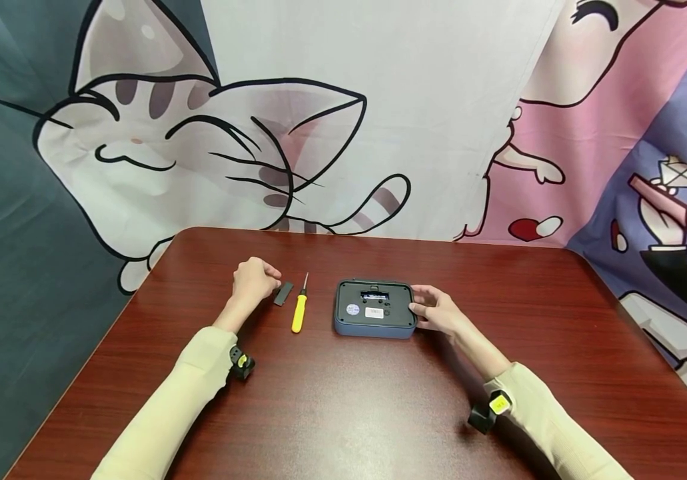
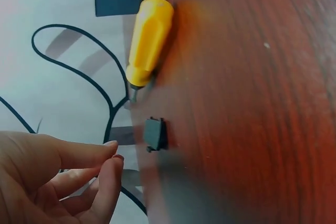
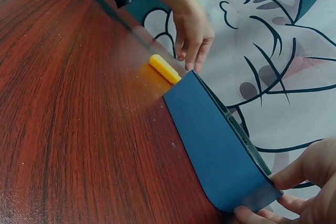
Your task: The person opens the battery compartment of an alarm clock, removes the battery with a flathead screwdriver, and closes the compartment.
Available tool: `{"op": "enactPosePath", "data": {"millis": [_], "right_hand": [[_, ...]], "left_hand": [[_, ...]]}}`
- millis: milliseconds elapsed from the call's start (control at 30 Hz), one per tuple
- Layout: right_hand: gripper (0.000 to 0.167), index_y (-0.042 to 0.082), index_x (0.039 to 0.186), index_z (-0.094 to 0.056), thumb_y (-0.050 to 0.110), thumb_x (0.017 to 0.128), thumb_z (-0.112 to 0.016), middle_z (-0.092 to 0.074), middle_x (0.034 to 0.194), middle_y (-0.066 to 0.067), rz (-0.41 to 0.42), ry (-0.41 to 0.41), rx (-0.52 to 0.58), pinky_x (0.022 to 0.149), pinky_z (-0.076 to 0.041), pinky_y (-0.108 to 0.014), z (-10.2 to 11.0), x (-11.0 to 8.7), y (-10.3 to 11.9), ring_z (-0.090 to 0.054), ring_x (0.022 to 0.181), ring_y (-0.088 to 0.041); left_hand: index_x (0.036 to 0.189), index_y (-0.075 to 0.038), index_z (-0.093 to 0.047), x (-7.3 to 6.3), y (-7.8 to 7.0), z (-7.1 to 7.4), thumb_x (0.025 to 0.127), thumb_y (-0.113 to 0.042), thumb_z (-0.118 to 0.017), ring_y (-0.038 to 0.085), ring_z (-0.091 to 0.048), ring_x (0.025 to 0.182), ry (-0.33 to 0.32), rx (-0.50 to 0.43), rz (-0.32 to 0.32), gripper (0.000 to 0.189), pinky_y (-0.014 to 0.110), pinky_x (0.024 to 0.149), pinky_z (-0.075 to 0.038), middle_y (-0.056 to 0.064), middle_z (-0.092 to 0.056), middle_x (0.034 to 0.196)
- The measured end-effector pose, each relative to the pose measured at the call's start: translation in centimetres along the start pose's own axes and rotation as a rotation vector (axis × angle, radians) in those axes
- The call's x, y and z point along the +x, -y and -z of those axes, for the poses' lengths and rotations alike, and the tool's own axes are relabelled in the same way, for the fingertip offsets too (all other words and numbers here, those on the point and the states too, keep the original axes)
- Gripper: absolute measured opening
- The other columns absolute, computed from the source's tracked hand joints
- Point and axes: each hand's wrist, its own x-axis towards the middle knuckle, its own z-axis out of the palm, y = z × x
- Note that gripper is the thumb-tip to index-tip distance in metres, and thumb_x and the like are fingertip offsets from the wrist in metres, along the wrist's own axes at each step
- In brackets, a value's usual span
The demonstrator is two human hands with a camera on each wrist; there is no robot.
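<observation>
A blue-sided electronic device [image 1: 375,311] lies with its dark underside up, showing two stickers and an uncovered slot. My right hand [image 1: 437,309] grips its right end, thumb at the upper edge and fingers against the side. In the right wrist view, the blue wall [image 3: 210,145] fills the middle. Over on the left, a small dark rectangular cover [image 1: 283,294] lies on the table, with small tabs along its edges. My left hand [image 1: 254,279] is just beside it, fingers bent and thumb close to index fingertip; nothing shows between them.
A screwdriver with a yellow handle [image 1: 298,315] lies between the cover and the device, its tip pointing away from me. The brown wooden table [image 1: 331,400] ends at a cloth backdrop [image 1: 427,120] with cartoon animals. Each wrist wears a small camera.
</observation>
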Motion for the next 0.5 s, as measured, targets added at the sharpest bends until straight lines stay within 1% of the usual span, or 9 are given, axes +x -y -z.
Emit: {"op": "enactPosePath", "data": {"millis": [100,167,233,333,400,500], "right_hand": [[0.052,-0.002,0.143,-0.034,0.004,0.095,-0.054,-0.045,0.136,-0.029,-0.004,-0.001,0.001,0.073,-0.055,-0.025,0.0,0.0,0.0,-0.058,0.088,-0.005],[0.052,-0.002,0.144,-0.034,0.004,0.095,-0.054,-0.045,0.136,-0.028,-0.004,-0.002,0.0,0.073,-0.055,-0.025,0.0,0.0,0.0,-0.057,0.087,-0.005],[0.052,-0.002,0.144,-0.034,0.004,0.095,-0.053,-0.044,0.136,-0.028,-0.003,-0.003,-0.001,0.073,-0.055,-0.025,0.0,0.0,0.0,-0.057,0.088,-0.005],[0.052,-0.002,0.143,-0.034,0.004,0.095,-0.053,-0.044,0.136,-0.029,0.004,-0.001,-0.003,0.073,-0.055,-0.026,0.0,0.0,-0.1,-0.057,0.089,-0.006],[0.052,-0.002,0.143,-0.034,0.004,0.095,-0.053,-0.044,0.137,-0.03,0.006,0.002,-0.002,0.074,-0.055,-0.027,0.0,0.0,-0.1,-0.057,0.09,-0.006],[0.052,-0.002,0.143,-0.033,0.004,0.095,-0.053,-0.043,0.137,-0.03,0.005,0.003,-0.002,0.074,-0.055,-0.027,0.0,0.0,-0.1,-0.057,0.09,-0.006]], "left_hand": [[0.096,-0.006,-0.077,-0.2,-0.3,0.0,0.086,-0.013,-0.069,0.033,-0.067,0.092,0.011,-0.015,-0.012,0.015,0.041,0.078,-0.055,0.016,-0.073,0.102],[0.095,-0.005,-0.076,-0.3,-0.5,0.0,0.087,-0.014,-0.068,0.028,-0.068,0.083,0.026,-0.028,-0.019,0.014,0.036,0.074,-0.054,0.015,-0.073,0.099],[0.094,-0.005,-0.076,-0.4,-0.7,-0.1,0.089,-0.015,-0.066,0.025,-0.067,0.077,0.045,-0.037,-0.026,0.015,0.033,0.072,-0.053,0.015,-0.073,0.097],[0.092,-0.007,-0.077,-0.5,-0.9,-0.4,0.089,-0.017,-0.067,0.024,-0.064,0.083,0.062,-0.029,-0.033,0.015,0.035,0.076,-0.05,0.012,-0.074,0.095],[0.093,-0.008,-0.077,-0.6,-1.1,-0.5,0.087,-0.017,-0.069,0.027,-0.064,0.087,0.082,-0.023,-0.035,0.014,0.038,0.079,-0.05,0.012,-0.074,0.095],[0.095,-0.007,-0.077,-0.8,-1.4,-0.6,0.083,-0.017,-0.073,0.027,-0.063,0.089,0.119,-0.014,-0.019,0.015,0.036,0.076,-0.05,0.013,-0.073,0.101]]}}
